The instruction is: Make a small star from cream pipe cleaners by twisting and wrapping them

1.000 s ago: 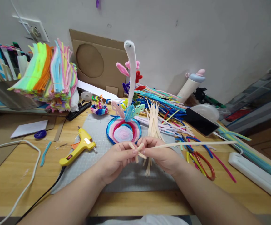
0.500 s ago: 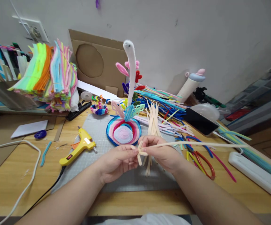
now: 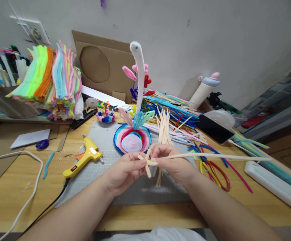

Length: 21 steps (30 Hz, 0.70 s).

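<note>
With both forearms converging above the grey mat (image 3: pixel 90 180), the left hand (image 3: pixel 126 169) and right hand (image 3: pixel 170 162) are nearly together, fingertips pinching the cream pipe-cleaner piece (image 3: pixel 148 162). At far left, a metal container (image 3: pixel 14 102) holds upright sticks (image 3: pixel 3 75).

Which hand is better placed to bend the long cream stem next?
Probably the right hand: it pinches the cream stem near the loops, while the left hand pinches the loops themselves.

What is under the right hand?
The grey mat and the beige bundle, whose two ends show past the right hand. The bundle's middle is covered, as is the mat there.
</note>
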Each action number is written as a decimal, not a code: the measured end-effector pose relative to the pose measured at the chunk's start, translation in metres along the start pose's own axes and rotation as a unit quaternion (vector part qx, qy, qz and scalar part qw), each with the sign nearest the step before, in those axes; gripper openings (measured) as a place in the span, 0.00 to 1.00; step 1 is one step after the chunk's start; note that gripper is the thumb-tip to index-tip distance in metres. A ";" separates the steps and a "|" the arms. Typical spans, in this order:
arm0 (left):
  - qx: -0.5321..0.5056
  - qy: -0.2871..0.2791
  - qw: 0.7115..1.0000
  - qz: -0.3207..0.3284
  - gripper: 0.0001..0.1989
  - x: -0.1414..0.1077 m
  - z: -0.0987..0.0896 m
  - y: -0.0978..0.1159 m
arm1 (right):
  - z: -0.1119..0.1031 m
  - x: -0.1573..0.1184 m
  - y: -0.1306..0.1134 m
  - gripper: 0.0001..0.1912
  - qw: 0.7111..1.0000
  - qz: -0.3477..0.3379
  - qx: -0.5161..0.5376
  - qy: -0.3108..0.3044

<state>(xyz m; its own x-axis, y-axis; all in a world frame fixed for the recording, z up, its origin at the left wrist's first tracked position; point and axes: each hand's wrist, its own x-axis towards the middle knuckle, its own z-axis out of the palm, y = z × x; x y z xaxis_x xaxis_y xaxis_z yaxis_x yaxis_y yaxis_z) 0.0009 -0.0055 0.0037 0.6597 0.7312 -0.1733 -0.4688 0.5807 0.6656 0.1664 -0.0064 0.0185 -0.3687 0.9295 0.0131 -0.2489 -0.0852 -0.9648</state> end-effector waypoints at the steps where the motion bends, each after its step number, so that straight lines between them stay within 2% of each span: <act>1: 0.002 -0.001 1.000 0.004 0.04 0.000 0.000 0.000 | 0.000 0.000 0.000 0.09 1.000 -0.003 -0.003 0.001; 7: 0.020 0.007 1.000 0.023 0.03 0.000 -0.002 0.001 | -0.003 0.003 0.007 0.10 1.000 -0.012 -0.001 -0.004; 14: 0.038 -0.023 0.997 -0.067 0.07 0.001 -0.002 0.007 | -0.010 0.005 0.017 0.07 0.999 0.016 0.024 -0.042; 17: 0.054 -0.028 0.996 -0.071 0.07 0.000 -0.004 0.007 | -0.009 0.004 0.018 0.07 0.998 0.026 0.034 -0.055; 21: 0.083 -0.012 0.995 -0.053 0.04 0.000 -0.005 0.005 | -0.006 0.006 0.016 0.06 0.998 0.032 0.035 -0.044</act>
<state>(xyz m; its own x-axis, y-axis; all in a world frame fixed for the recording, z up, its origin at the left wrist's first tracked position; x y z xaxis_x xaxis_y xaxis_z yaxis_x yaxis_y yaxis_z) -0.0041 -0.0010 0.0035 0.7154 0.6590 -0.2321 -0.2936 0.5850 0.7561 0.1652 -0.0002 0.0015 -0.4617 0.8867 -0.0225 -0.2836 -0.1716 -0.9435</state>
